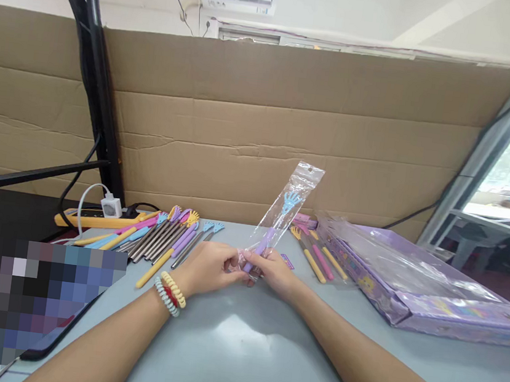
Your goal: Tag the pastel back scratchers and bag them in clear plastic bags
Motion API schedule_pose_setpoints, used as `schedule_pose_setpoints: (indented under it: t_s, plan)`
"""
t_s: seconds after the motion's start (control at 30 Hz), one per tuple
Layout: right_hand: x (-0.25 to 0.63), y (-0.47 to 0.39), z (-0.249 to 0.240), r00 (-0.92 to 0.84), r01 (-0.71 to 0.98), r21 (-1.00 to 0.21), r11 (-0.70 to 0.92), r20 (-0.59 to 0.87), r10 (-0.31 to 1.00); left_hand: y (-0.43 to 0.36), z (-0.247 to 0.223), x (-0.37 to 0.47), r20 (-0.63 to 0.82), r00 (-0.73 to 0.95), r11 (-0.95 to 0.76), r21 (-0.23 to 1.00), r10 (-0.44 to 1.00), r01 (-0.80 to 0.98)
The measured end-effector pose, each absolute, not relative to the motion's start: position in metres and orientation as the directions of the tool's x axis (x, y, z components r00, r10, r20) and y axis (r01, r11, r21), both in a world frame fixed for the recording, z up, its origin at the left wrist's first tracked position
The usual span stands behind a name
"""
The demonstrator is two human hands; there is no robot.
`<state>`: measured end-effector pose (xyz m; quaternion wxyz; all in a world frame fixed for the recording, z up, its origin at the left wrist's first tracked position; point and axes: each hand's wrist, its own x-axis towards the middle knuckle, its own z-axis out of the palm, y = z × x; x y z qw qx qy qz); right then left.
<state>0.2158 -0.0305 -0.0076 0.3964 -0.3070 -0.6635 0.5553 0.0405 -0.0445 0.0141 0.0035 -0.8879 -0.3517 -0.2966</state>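
Note:
A back scratcher [267, 240] with a light-blue hand-shaped head and purple handle sits inside a clear plastic bag [307, 176], tilted up and to the right. My left hand [214, 263] pinches the bag's lower end, and a yellow and a pale coil band circle that wrist. Closed around the lower handle through the plastic is my right hand [275, 272]. To the left lies a pile of back scratchers [163, 237] with yellow, purple, pink and blue parts. Just right of my hands, several bagged back scratchers [316, 262] lie side by side.
A purple box [402, 302] holding clear plastic bags [417, 267] stands at the right. At the left are a yellow power strip [93, 219] with a white charger [112, 206] and a pixelated device. Cardboard [255, 110] walls the table's back, beside a black metal post [96, 85].

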Motion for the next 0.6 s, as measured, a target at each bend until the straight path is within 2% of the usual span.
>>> schedule_pose_setpoints:
  t_s: [0.17, 0.4, 0.6]
  plan:
    - [0.2166, -0.0294, -0.0076, -0.482, -0.085, -0.981, 0.172, 0.191, 0.855, -0.0444, 0.0139, 0.0404, 0.546, 0.593, -0.783, 0.215, 0.592, 0.584]
    - [0.2164, -0.0287, -0.0073, -0.466, -0.046, -0.988, 0.148, 0.152, 0.871, -0.0427, 0.0128, 0.0408, 0.557, 0.597, -0.780, 0.162, 0.578, 0.604]
    - [0.2143, -0.0305, -0.0077, -0.476, 0.007, -0.987, 0.163, 0.140, 0.868, -0.0436, 0.0117, 0.0426, 0.600, 0.506, -0.723, 0.188, 0.620, 0.664]
